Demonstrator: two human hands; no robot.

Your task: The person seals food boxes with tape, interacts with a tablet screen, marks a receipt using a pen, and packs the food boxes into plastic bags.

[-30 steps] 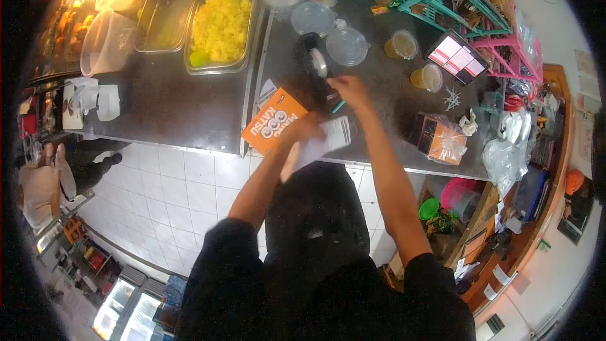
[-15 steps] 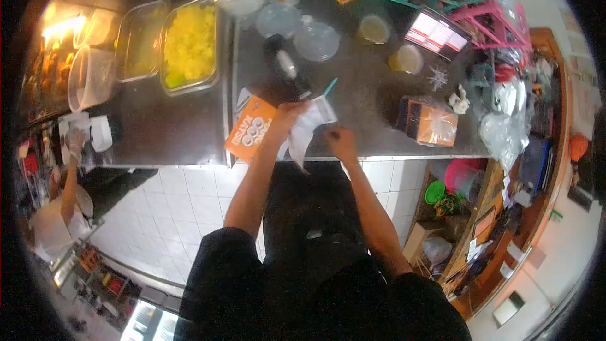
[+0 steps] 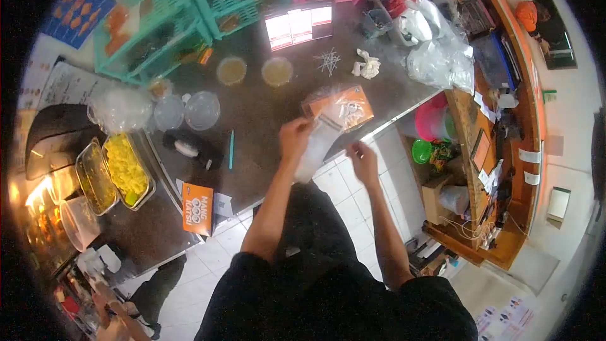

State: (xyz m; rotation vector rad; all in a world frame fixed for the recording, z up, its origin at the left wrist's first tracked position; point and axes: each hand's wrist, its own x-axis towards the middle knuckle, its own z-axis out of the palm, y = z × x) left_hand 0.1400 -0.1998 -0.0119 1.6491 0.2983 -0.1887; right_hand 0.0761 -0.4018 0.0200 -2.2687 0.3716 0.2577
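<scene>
My left hand point(image 3: 295, 142) is closed on a long white paper receipt point(image 3: 319, 144), which hangs over the counter's front edge with dark print near its top. To the right of the receipt is my right hand point(image 3: 362, 159), its fingers curled together and apart from the paper. Whether anything sits between those fingertips is too small to tell. Just beyond the receipt lies an orange packet in clear plastic point(image 3: 358, 106), partly covered by the paper. An orange printed box point(image 3: 198, 207) rests at the counter edge on the left.
A dark handheld device point(image 3: 187, 149) and a teal pen point(image 3: 231, 149) lie on the counter point(image 3: 265, 126). Farther back stand a lit tablet point(image 3: 299, 26), tubs, lids and green racks point(image 3: 151, 31). Yellow food fills a metal tray point(image 3: 126, 169). Another person's arms point(image 3: 113, 312) show lower left.
My view has swung to the right. Both hands have moved right along the counter with the receipt, away from the orange printed box and toward the wrapped orange packet.
</scene>
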